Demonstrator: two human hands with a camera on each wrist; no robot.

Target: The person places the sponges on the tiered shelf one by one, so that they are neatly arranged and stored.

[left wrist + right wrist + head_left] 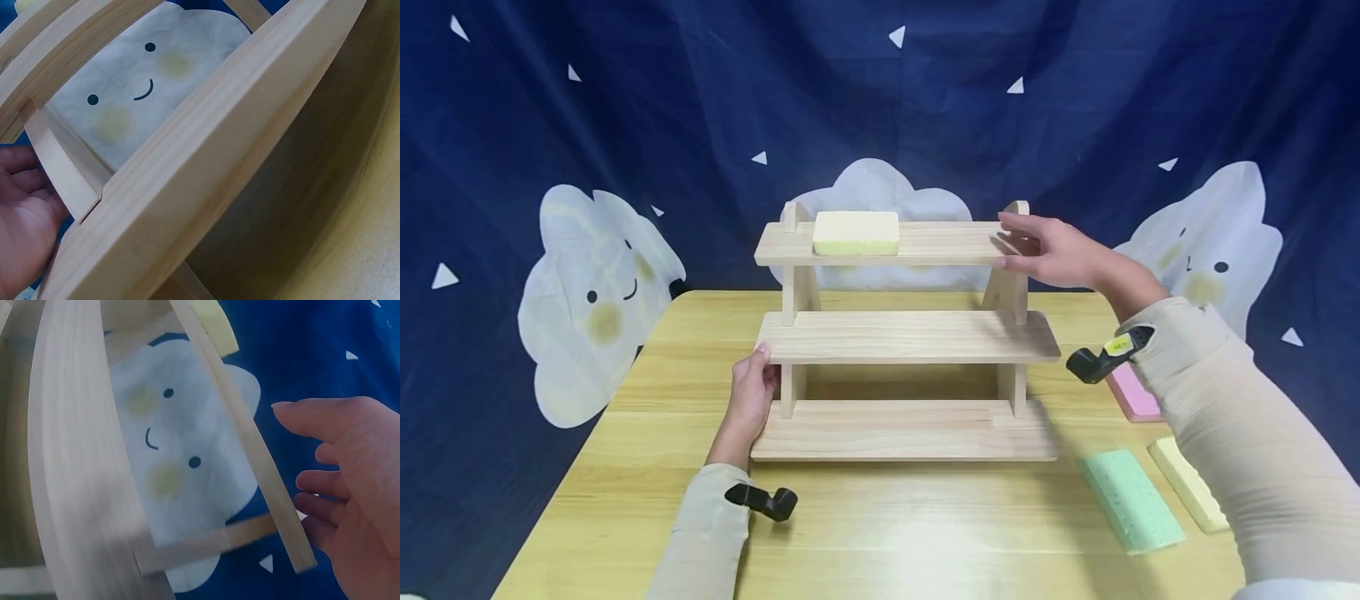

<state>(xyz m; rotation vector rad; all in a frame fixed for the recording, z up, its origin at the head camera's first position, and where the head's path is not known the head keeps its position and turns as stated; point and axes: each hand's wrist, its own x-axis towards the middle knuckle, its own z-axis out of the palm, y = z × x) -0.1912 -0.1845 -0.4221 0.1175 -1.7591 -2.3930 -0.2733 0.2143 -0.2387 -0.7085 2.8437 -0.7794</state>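
Centrally, a pale wooden three-tier rack stands on a yellowish wood-grain table, a pale yellow rectangular block lying left of centre on its top tier. The left hand grips the middle tier's left end; the left-wrist view adds its fingers beside an upright, largely hidden in the head view. The right hand is at the top tier's right end, thumb and fingers parted; contact cannot be told, but the right-wrist view shows dark-blue curtain between thumb and board. Only the head view includes green, cream and pink blocks, right.
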